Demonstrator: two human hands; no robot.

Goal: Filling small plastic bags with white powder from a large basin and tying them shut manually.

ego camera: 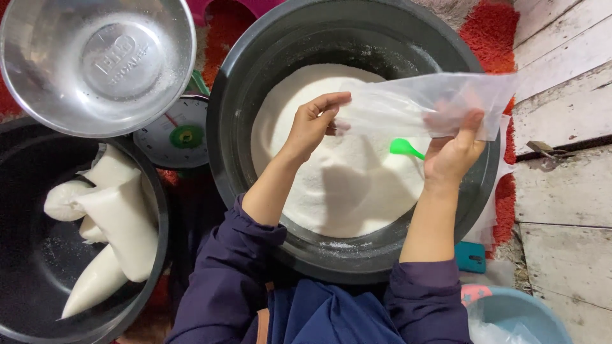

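Observation:
Both my hands hold an empty clear plastic bag (408, 102) above a large dark basin (242, 159) filled with white powder (331, 185). My left hand (315, 121) pinches the bag's left end. My right hand (452, 150) grips its right part, fingers showing through the film. A green scoop handle (403, 148) sticks out of the powder just below the bag.
A steel bowl (95, 64) sits on a white dial scale (175, 134) at top left. A black basin (38, 255) at left holds several filled white bags (118, 216). A light blue tub (529, 315) and a teal object (470, 257) lie at bottom right, wooden planks at right.

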